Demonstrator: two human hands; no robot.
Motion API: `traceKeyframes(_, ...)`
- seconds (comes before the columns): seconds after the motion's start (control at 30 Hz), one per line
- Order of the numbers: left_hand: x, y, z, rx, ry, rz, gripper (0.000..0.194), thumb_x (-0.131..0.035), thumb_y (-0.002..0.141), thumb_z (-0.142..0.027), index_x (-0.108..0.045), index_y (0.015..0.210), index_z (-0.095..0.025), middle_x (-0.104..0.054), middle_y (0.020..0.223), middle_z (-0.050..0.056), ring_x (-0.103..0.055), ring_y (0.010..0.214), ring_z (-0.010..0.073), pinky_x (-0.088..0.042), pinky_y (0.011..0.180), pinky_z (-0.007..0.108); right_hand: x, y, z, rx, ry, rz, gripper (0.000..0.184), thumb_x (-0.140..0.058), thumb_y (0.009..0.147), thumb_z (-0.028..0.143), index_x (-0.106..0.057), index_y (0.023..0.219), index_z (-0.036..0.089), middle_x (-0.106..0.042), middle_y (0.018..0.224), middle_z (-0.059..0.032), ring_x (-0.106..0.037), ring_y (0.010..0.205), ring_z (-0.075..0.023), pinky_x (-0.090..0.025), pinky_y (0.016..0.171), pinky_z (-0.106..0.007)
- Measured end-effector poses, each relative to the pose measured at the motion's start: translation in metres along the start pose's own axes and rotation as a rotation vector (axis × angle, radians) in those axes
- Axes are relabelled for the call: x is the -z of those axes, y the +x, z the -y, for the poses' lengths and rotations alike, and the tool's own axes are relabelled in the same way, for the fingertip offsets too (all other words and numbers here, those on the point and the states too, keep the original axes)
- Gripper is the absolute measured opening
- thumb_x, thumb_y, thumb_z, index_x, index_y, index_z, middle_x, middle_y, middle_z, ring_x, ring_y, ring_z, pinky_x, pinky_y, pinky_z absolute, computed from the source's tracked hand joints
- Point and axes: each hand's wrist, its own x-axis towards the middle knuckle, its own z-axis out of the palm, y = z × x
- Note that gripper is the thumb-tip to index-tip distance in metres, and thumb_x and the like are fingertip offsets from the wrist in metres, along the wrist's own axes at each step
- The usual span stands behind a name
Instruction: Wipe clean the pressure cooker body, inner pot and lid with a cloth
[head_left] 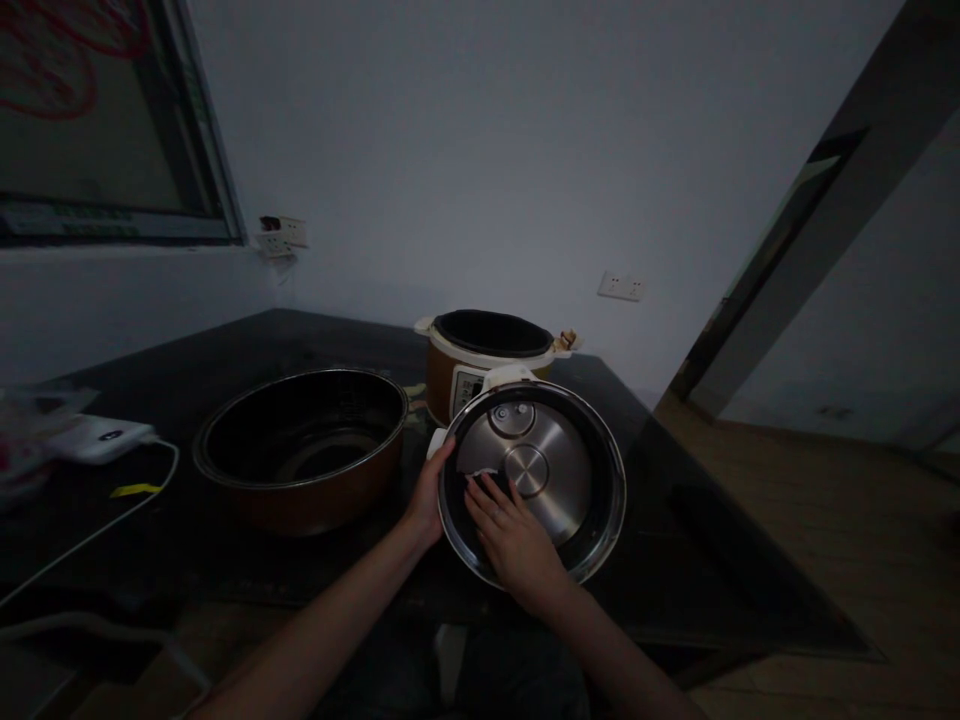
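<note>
In the head view an electric pressure cooker lid [556,500] is tilted up with its brushed-metal inner side facing me. My left hand [427,495] grips its left rim, fingers mostly hidden behind. On the lid's inner left part my right hand [510,535] lies with fingers together, pressing a dark cloth [482,478] with a pale edge against the metal; much of the cloth is under the fingers. Behind the lid stands the cooker body [444,375], uncovered, with a dark inside. Left of my hands sits a wide inner pot [315,495], dark inside and brown outside.
All this is on a black table [705,545]. At the left are a white device [105,437] with a cable, a plastic bag [30,440] and a yellow strip [136,490]. A white wall with a socket [621,287] rises behind.
</note>
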Motion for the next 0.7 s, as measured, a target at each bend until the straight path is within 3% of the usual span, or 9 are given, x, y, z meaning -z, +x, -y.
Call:
traceKeyframes(0.1, 0.001, 0.000, 0.000, 0.043, 0.000, 0.032, 0.031, -0.062, 0.079, -0.031, -0.069, 0.103, -0.012, -0.075, 0.087, 0.009, -0.070, 0.089, 0.0267, -0.052, 0.087, 0.037, 0.004, 0.001, -0.006, 0.018, -0.053, 0.025, 0.055, -0.039, 0.090, 0.011, -0.032, 0.143, 0.019, -0.031, 0.151, -0.0021, -0.026, 0.140, -0.0226, -0.024, 0.113, -0.052)
traceKeyframes(0.23, 0.002, 0.001, 0.000, 0.022, -0.020, 0.006, 0.027, -0.058, 0.083, -0.027, -0.068, 0.103, -0.012, -0.075, 0.090, 0.009, -0.069, 0.092, 0.0247, -0.052, 0.088, 0.035, 0.007, 0.030, -0.010, -0.089, -0.118, -0.033, 0.058, -0.038, 0.088, 0.009, -0.028, 0.145, 0.012, -0.023, 0.153, -0.0071, -0.020, 0.142, -0.0253, -0.021, 0.113, -0.053)
traceKeyframes(0.37, 0.001, 0.001, 0.000, -0.024, -0.032, 0.020, 0.027, -0.054, 0.085, -0.023, -0.067, 0.106, -0.011, -0.074, 0.096, 0.010, -0.067, 0.100, 0.0243, -0.050, 0.093, 0.034, 0.005, 0.050, -0.016, -0.174, -0.136, -0.106, 0.055, -0.039, 0.092, 0.017, -0.028, 0.145, 0.013, -0.022, 0.153, -0.0074, -0.017, 0.143, -0.0247, -0.017, 0.114, -0.054)
traceKeyframes(0.57, 0.000, 0.000, 0.000, -0.021, -0.018, 0.063, 0.031, -0.057, 0.083, -0.026, -0.066, 0.109, -0.011, -0.074, 0.095, 0.010, -0.066, 0.101, 0.0263, -0.048, 0.096, 0.037, 0.004, 0.039, -0.027, -0.308, -0.178, -0.158, 0.057, -0.037, 0.094, 0.018, -0.020, 0.148, 0.015, -0.020, 0.154, -0.0063, -0.015, 0.143, -0.0274, -0.018, 0.113, -0.055)
traceKeyframes(0.7, -0.002, -0.003, 0.000, -0.022, -0.005, 0.060, 0.029, -0.055, 0.084, -0.025, -0.067, 0.107, -0.011, -0.075, 0.092, 0.010, -0.068, 0.096, 0.0256, -0.051, 0.092, 0.037, 0.001, 0.026, -0.028, -0.412, -0.183, -0.236, 0.058, -0.036, 0.093, 0.018, -0.018, 0.148, 0.012, -0.022, 0.153, -0.0139, -0.014, 0.142, -0.0310, -0.022, 0.110, -0.058)
